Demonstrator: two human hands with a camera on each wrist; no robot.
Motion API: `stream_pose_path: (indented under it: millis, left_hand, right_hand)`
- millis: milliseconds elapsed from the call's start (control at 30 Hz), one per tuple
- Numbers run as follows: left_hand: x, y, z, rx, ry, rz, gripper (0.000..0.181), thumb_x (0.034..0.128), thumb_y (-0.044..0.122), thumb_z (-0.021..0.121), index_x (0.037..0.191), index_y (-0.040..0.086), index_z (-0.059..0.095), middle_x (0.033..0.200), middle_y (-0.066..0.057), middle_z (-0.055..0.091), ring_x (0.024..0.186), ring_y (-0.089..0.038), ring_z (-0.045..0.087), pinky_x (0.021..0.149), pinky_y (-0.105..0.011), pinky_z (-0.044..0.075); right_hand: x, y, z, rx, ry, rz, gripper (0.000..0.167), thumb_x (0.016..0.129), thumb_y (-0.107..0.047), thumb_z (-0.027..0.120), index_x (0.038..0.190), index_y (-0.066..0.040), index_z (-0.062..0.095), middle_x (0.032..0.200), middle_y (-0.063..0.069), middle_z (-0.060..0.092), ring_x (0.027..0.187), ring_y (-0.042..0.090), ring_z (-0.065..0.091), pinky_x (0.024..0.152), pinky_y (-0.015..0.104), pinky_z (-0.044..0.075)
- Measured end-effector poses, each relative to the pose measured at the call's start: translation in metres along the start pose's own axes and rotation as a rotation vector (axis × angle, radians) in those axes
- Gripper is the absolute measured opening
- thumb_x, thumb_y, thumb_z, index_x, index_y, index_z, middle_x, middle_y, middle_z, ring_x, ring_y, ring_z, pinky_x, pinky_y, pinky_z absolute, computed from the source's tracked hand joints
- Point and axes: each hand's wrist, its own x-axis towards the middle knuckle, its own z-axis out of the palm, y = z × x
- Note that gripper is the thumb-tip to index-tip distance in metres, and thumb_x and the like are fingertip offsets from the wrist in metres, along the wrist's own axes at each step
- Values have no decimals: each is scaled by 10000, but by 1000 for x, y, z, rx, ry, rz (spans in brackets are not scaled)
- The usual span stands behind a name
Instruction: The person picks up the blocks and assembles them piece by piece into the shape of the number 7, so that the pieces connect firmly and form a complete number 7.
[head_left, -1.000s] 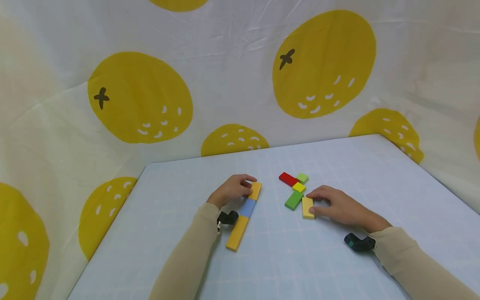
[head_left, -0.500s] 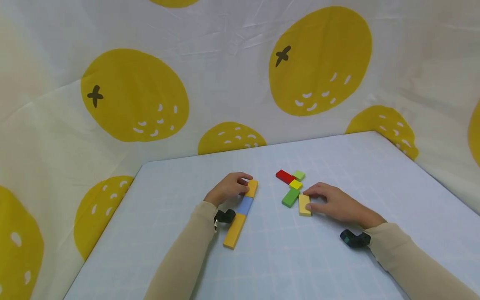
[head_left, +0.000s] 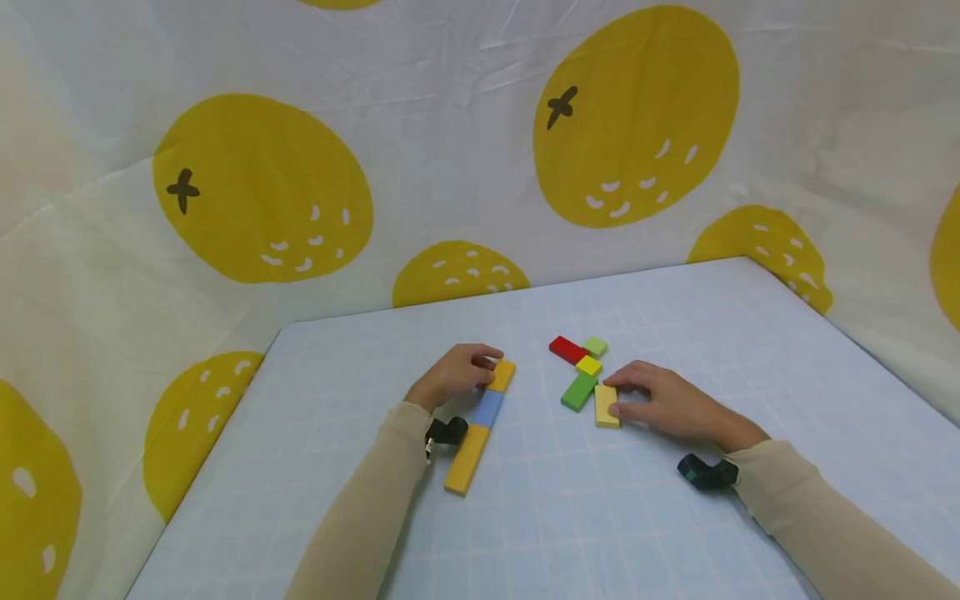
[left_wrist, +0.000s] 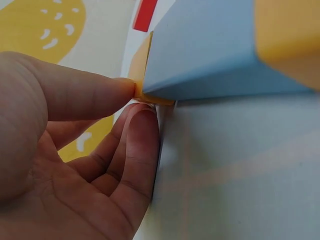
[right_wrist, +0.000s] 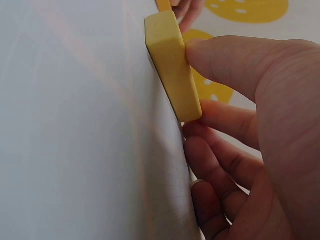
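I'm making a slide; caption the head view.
Left hand pinching an orange block, right hand gripping a pale yellow block beside a green block.

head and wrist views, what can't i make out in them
Head: part of the far orange block, behind the left hand.
Head: part of the pale yellow block, behind the right hand.
Left wrist: rest of the red block, cut off by the top edge.
Right wrist: most of the left hand, cut off by the top edge.

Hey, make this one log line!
left fingers: touch far orange block | right fingers: hold pale-yellow block | red block: not held
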Motion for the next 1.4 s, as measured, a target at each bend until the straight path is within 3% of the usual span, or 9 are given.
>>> stream_pose_path:
  millis: [300,767,1233,1400]
  left_hand:
    - [-3,5,3,-10,-26,-68,372,968,125,635,1337,172,643,1135,-26,641,964,-216,610,959,-388,494]
    - [-8,6,1,-17,-2,-36,351,970,110,631,1319,144,649,1205,-57,640,976,-210,610,966,-399,495]
    - [-4,10,0,-18,-3,-82,365,960,216,679,1319,165,646,1136,-26,653,975,-223,609,970,-401,489]
    - [-3,8,2,-3,4,-64,375,954,203,694,1322,150,647,1125,-29,654,956,-211,612,952,-387,499]
  right_hand:
    - [0,0,2,10,-4,9,550,895,-504,715,1336,-188,622,1285,23,591,1180,249,528,1019,525,451]
    - [0,-2,1,10,2,-8,545,898,-492,717,1337,-183,619,1280,16,594,1174,240,531,1013,516,458]
    - [1,1,-1,10,0,8,552,899,-507,710,1341,-192,612,1286,6,586,1180,233,523,1017,519,452]
    - [0,-2,-1,12,-3,5,537,903,-481,716,1344,-191,613,1292,14,586,1184,239,523,1018,516,453]
